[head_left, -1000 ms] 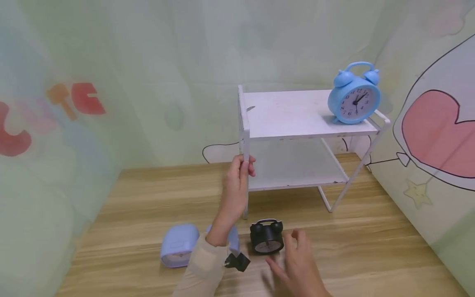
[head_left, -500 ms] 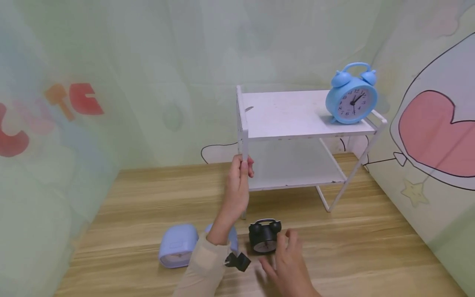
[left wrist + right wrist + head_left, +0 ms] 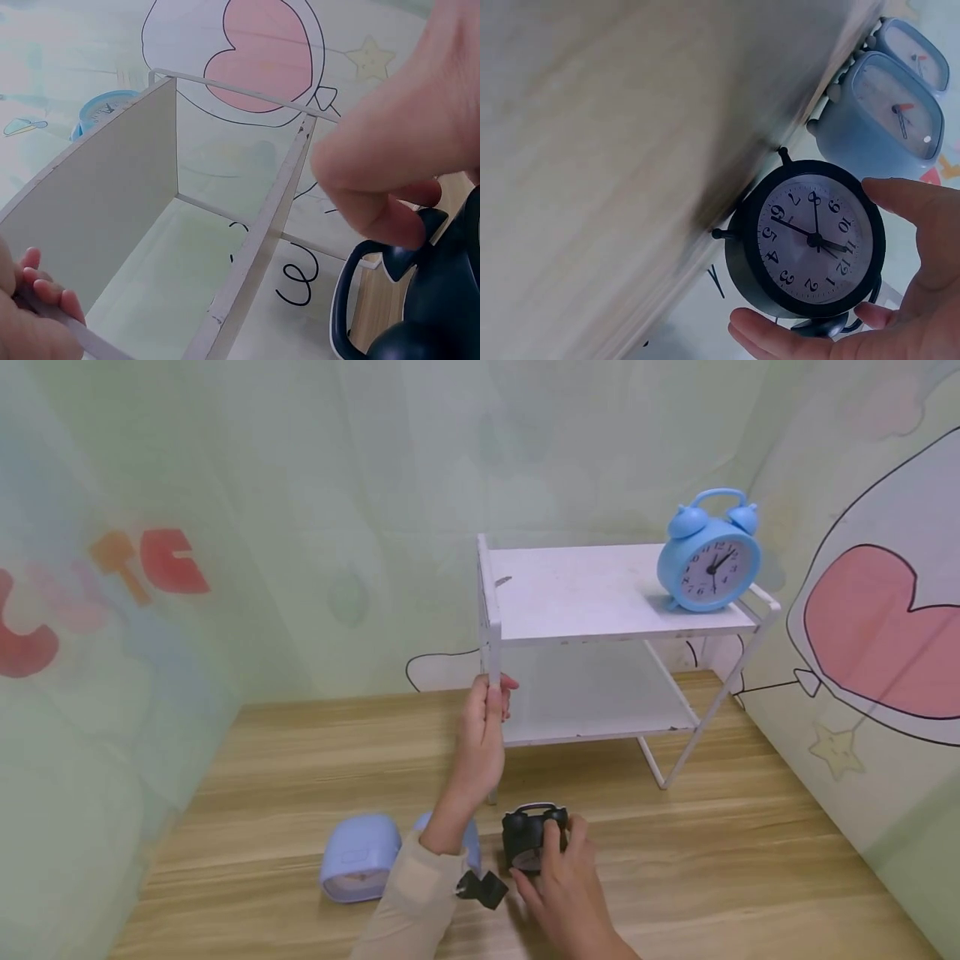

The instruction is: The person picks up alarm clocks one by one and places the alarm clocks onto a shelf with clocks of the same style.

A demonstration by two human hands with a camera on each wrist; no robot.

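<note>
My left hand grips the front left upright of a white two-tier shelf rack. In the left wrist view its fingers curl round that bar. A black twin-bell alarm clock stands on the wooden surface in front of the rack. My right hand holds it from the right, thumb low at the clock's left side and fingers by the right bell. The right wrist view shows the thumb at the rim of the clock's white face, fingers at the opposite side near a bell.
A light blue twin-bell alarm clock stands at the right end of the rack's top tier. Left of the black clock are two lavender-blue clocks, one partly hidden behind my left forearm. Printed fabric walls enclose the wooden surface.
My right hand has moved left and closed in round the black alarm clock, which was beside its fingers before. My left hand keeps its grip on the rack's upright.
</note>
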